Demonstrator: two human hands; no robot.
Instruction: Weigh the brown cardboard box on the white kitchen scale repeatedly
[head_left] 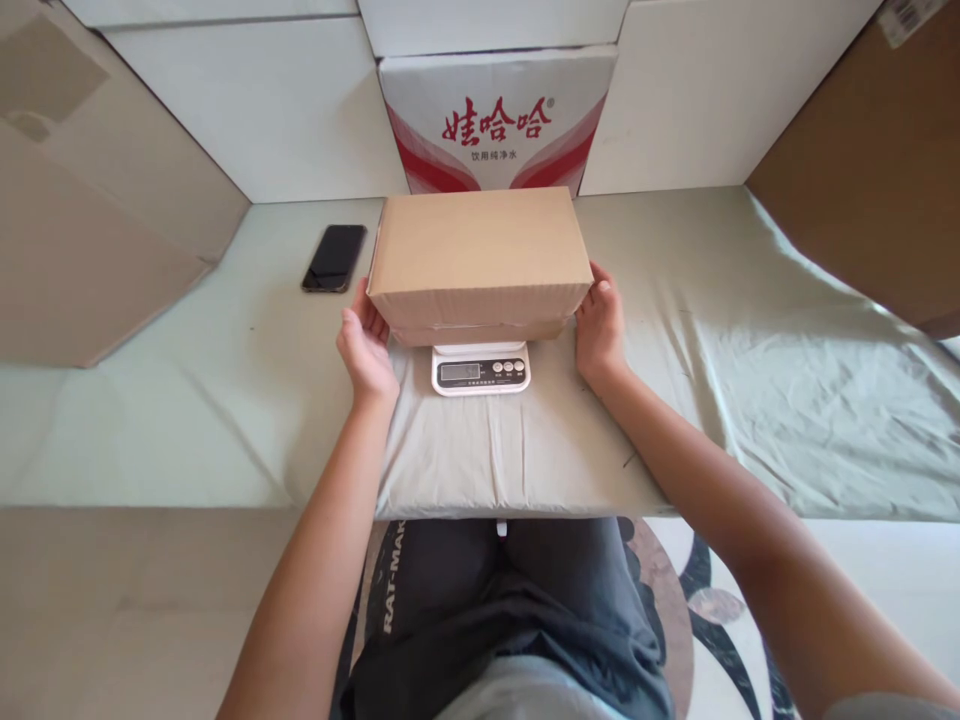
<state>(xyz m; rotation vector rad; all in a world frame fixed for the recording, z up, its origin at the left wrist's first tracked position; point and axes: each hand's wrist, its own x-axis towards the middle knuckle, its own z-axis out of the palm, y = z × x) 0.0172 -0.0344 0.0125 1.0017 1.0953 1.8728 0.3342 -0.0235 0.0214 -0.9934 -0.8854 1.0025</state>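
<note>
A brown cardboard box sits on, or just over, a small white digital scale; the contact between them is hidden under the box. Only the front of the scale shows, with its grey display and round buttons. My left hand presses against the box's left side, thumb in front and fingers partly behind the edge. On the opposite side, my right hand grips the right end, its fingertips curling past the corner. Between them the two hands hold the box level.
A black phone lies left of the box on the pale green cloth. Behind stands a white carton with red lettering between white boxes. Large brown cartons flank the left and right. The cloth-covered edge runs before my lap.
</note>
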